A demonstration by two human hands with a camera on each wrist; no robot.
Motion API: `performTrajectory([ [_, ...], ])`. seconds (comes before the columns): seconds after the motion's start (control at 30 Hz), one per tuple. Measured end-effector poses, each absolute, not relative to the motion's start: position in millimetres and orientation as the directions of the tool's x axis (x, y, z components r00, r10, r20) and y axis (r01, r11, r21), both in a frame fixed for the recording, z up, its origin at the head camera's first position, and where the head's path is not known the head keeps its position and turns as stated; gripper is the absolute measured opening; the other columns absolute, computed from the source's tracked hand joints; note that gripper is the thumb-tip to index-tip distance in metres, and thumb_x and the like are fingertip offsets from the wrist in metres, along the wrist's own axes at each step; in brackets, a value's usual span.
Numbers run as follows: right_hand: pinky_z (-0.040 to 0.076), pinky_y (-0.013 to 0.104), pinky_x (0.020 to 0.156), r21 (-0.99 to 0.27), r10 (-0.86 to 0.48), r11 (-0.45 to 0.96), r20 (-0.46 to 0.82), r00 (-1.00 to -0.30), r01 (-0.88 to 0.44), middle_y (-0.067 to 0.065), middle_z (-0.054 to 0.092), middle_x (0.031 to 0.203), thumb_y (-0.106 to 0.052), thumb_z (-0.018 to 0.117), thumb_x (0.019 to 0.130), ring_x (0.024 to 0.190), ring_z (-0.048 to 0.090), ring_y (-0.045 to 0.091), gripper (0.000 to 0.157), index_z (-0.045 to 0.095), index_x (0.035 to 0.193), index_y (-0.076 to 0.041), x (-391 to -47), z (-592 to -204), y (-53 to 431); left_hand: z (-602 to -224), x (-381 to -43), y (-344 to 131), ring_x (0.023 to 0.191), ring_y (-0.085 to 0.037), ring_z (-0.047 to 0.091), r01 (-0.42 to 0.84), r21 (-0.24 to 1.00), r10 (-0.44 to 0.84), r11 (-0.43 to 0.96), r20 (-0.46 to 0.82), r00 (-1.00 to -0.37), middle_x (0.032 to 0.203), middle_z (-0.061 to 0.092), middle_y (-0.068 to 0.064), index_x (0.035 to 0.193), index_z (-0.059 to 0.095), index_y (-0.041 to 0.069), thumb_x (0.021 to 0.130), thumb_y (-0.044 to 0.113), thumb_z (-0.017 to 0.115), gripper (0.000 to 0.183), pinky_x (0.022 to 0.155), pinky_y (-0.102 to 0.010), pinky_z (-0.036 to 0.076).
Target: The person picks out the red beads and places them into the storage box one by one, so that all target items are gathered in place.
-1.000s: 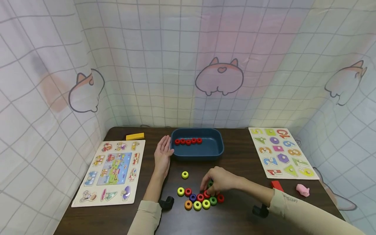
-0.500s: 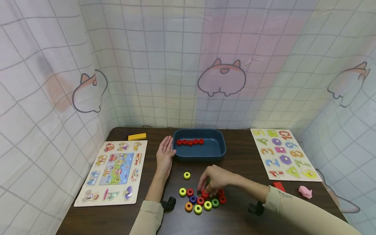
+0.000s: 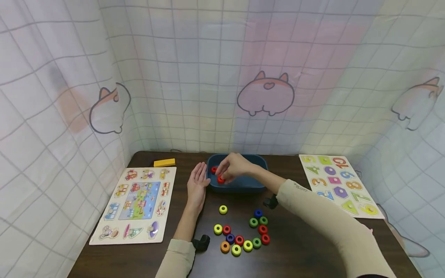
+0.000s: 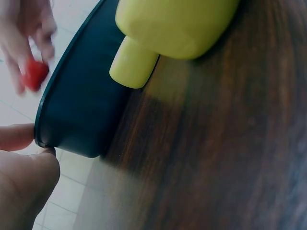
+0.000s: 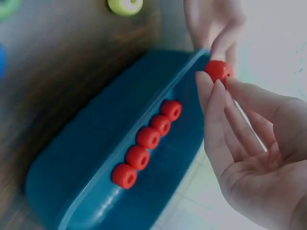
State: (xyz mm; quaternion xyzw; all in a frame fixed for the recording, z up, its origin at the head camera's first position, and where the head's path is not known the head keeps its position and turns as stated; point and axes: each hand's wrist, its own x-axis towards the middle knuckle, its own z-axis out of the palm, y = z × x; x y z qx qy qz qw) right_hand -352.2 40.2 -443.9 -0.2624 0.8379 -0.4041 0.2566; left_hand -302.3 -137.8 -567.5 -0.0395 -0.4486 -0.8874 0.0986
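My right hand [image 3: 235, 166] is over the blue tray [image 3: 240, 189], pinching a red bead [image 5: 218, 71] with a hole through it between thumb and fingertips. Inside the tray, a row of red beads [image 5: 147, 137] lies along one long wall, partly hidden by that hand in the head view. My left hand [image 3: 197, 187] rests against the tray's left end, fingers straight and thumb at the rim. In the left wrist view the held bead is blurred, just beyond the tray's edge.
Loose beads in yellow [image 3: 223, 209], red [image 3: 265, 239], green [image 3: 256, 243], blue, purple and orange [image 3: 225, 247] lie in front of the tray. A picture puzzle board [image 3: 139, 200] is at left, a number board [image 3: 338, 185] at right, and a yellow block [image 3: 164, 162] at back left.
My right hand has picked a red bead out of the loose beads and carried it forward over the tray. My left hand has stayed at the tray's end.
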Motion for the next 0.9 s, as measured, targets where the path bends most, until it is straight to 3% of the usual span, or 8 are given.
performTrajectory([
  [0.27,0.060,0.037,0.065,-0.777,-0.532,0.603,-0.221,-0.818,-0.182,0.008,0.074,0.086,0.002,0.073,0.081,0.072,0.073,0.025,0.019,0.076,0.099,-0.002,-387.8,-489.0,21.8,-565.8,-299.1,-131.1,0.144,-0.020,0.031,0.186,0.808,-0.107,-0.560,0.152,-0.983,0.158,0.026,-0.015,0.149,0.032,0.007,0.089,-0.025,0.041,0.068,0.115,-0.038,0.026],
  [0.47,0.060,0.034,0.066,-0.775,-0.513,0.610,-0.227,-0.828,-0.165,0.011,0.074,0.097,0.005,0.073,0.080,0.076,0.073,0.022,0.024,0.076,0.102,-0.004,-390.9,-506.3,22.4,-564.1,-300.2,-129.9,0.143,-0.020,0.033,0.203,0.803,-0.116,-0.560,0.167,-0.979,0.155,0.034,-0.010,0.148,0.032,0.005,0.088,-0.026,0.042,0.069,0.115,-0.041,0.027],
  [0.63,0.060,0.040,0.069,-0.766,-0.550,0.585,-0.133,-0.824,-0.267,0.013,0.073,0.105,0.004,0.071,0.082,0.079,0.073,0.030,0.025,0.075,0.105,-0.006,-375.7,-485.3,29.8,-564.7,-301.4,-132.1,0.144,-0.020,0.032,0.208,0.793,-0.123,-0.573,0.168,-0.978,0.156,0.031,-0.014,0.148,0.033,0.006,0.086,-0.027,0.042,0.071,0.116,-0.045,0.021],
  [0.77,0.060,0.034,0.063,-0.735,-0.623,0.538,-0.017,-0.782,-0.412,0.010,0.074,0.100,-0.001,0.072,0.085,0.074,0.072,0.028,0.019,0.075,0.102,-0.008,-349.2,-460.9,35.8,-565.1,-302.5,-136.1,0.143,-0.020,0.033,0.216,0.787,-0.142,-0.578,0.164,-0.976,0.155,0.034,-0.012,0.147,0.035,0.006,0.085,-0.028,0.042,0.072,0.116,-0.048,0.020],
  [0.9,0.059,0.030,0.061,-0.745,-0.691,0.491,-0.018,-0.723,-0.451,0.003,0.075,0.088,-0.007,0.072,0.087,0.071,0.072,0.023,0.013,0.076,0.098,-0.014,-309.7,-452.8,44.4,-566.0,-302.2,-136.6,0.143,-0.020,0.033,0.220,0.786,-0.145,-0.577,0.166,-0.975,0.153,0.036,-0.010,0.147,0.035,0.006,0.084,-0.028,0.042,0.071,0.116,-0.046,0.021],
])
